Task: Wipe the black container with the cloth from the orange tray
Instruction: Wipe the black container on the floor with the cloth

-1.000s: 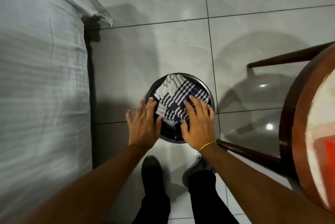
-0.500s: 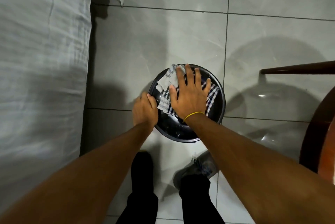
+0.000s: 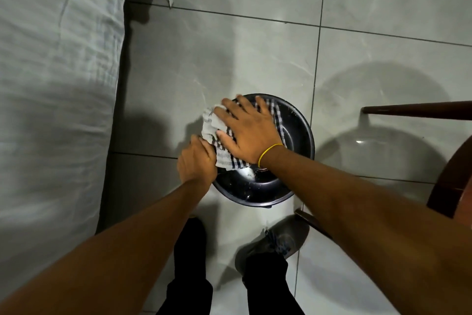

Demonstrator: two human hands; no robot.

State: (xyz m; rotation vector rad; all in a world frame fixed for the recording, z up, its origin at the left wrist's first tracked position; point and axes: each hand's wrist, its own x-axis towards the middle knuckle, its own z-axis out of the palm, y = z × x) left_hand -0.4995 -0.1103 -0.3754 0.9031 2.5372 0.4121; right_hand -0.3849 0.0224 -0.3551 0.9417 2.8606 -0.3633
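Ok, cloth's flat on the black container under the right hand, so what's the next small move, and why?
Probably sweep the right hand and the striped cloth toward the near-right of the black container. The cloth covers only the far-left part, and the bare near surface shows pale specks. The left hand grips the left rim, so the container should hold steady.

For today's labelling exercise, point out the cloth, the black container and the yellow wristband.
cloth (image 3: 224, 159): head view, striped fold near the wrist.
black container (image 3: 258, 191): head view, glossy near side of the wall.
yellow wristband (image 3: 268, 152): head view, band across the right wrist.
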